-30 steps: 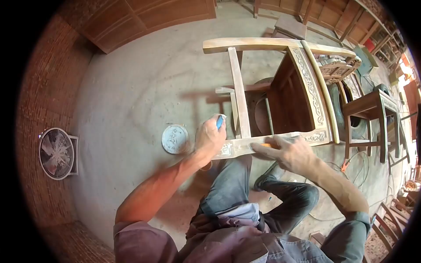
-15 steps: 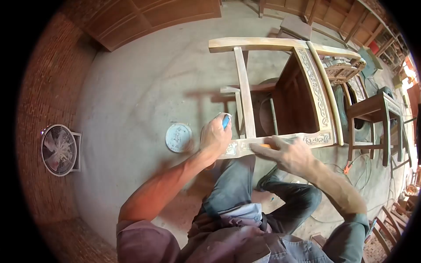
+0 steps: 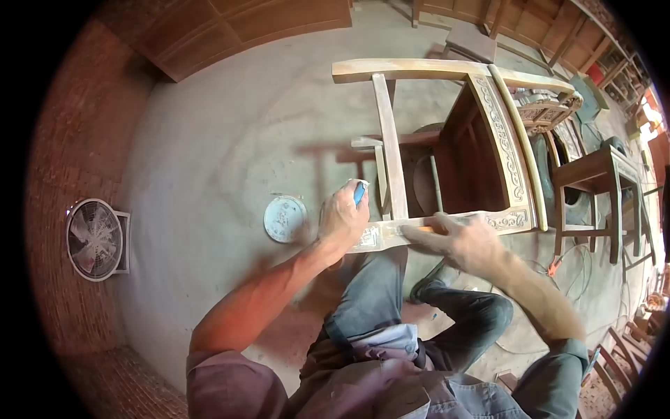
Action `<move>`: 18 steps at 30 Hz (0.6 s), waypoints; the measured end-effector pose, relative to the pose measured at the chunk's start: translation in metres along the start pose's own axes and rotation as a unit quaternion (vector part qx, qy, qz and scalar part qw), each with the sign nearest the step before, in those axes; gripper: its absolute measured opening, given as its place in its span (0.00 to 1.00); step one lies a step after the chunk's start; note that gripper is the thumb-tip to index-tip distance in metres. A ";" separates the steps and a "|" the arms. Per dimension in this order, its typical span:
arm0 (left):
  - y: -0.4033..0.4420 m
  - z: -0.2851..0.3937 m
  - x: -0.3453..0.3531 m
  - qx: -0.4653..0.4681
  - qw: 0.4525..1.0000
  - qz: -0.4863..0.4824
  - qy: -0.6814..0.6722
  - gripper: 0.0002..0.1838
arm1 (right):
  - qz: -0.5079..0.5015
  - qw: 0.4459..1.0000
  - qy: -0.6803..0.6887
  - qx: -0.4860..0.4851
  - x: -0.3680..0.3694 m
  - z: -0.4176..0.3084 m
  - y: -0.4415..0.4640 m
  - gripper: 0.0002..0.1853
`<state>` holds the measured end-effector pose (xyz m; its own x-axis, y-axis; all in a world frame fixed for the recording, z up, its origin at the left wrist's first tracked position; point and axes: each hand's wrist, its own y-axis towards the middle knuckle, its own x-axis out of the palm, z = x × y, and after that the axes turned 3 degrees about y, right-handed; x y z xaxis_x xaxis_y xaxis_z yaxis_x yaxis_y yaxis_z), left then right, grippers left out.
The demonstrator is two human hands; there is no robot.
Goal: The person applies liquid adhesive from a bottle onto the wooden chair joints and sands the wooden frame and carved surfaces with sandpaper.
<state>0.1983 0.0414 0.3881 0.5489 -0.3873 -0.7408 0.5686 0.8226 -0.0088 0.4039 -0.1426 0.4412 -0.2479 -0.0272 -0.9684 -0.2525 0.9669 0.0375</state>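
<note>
A wooden chair frame lies on its side, its carved front leg stretched across just ahead of my knees. My left hand is closed at the free end of that leg. A small blue object shows between its thumb and fingers, its kind unclear. Over the same leg, further right, my right hand is curled with its forefinger stretched along the wood. An orange piece sticks out under its fingers; the rest of it is hidden. Carved scrollwork decorates the chair's apron.
A round pale lid or disc lies on the concrete floor left of my left hand. A fan stands by the brick wall. On the right are a wooden stool, more furniture and a cable.
My right hand has shifted slightly right along the leg, with the orange piece. The left hand and the chair stay where they were.
</note>
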 end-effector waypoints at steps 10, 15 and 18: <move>0.001 0.001 0.000 0.017 1.000 0.004 0.015 0.18 | 0.011 1.000 -0.005 -0.012 0.007 -0.007 -0.001 0.41; 0.000 0.001 0.001 0.020 1.000 0.009 0.005 0.18 | -0.010 0.999 -0.006 0.032 0.005 -0.001 -0.015 0.41; 0.001 0.002 0.000 0.020 1.000 0.018 0.012 0.18 | 0.016 1.000 0.012 -0.009 0.009 -0.012 0.008 0.43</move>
<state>0.2000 0.0414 0.3890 0.5546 -0.3469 -0.7563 0.5732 0.8182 0.0451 0.3888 -0.1381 0.4354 -0.2792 -0.0018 -0.9602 -0.2598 0.9628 0.0737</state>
